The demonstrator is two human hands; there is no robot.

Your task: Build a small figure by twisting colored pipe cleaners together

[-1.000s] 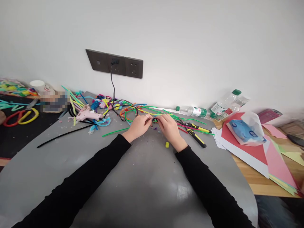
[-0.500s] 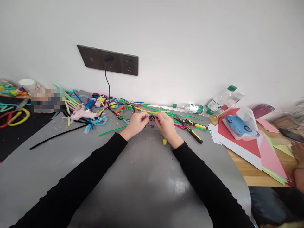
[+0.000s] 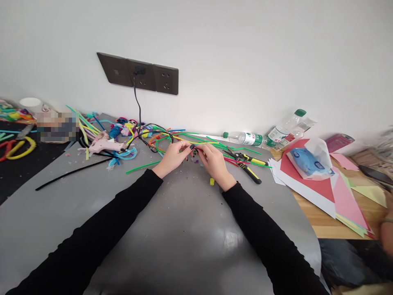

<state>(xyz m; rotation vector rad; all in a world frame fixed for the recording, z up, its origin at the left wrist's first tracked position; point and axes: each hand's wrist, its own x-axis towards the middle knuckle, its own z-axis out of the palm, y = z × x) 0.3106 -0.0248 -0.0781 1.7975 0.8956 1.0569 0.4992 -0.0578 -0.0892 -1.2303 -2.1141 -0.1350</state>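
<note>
Bare left hand (image 3: pixel 174 157), bare right hand (image 3: pixel 215 164): fingertips narrowly together, whether holding anything cannot tell; advise light, steady pinch

Grey table (image 3: pixel 184 229), right edge curved. Toward the far left corner: pink glue gun (image 3: pixel 107 144), long black stem (image 3: pixel 72 174). Toward the far right corner: black-and-yellow pliers (image 3: pixel 249 173); yellow scrap (image 3: pixel 212 181) nearer the middle.

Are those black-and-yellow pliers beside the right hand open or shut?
Open: the pliers' two handles spread apart in a V. The jaws are too small to read.
</note>
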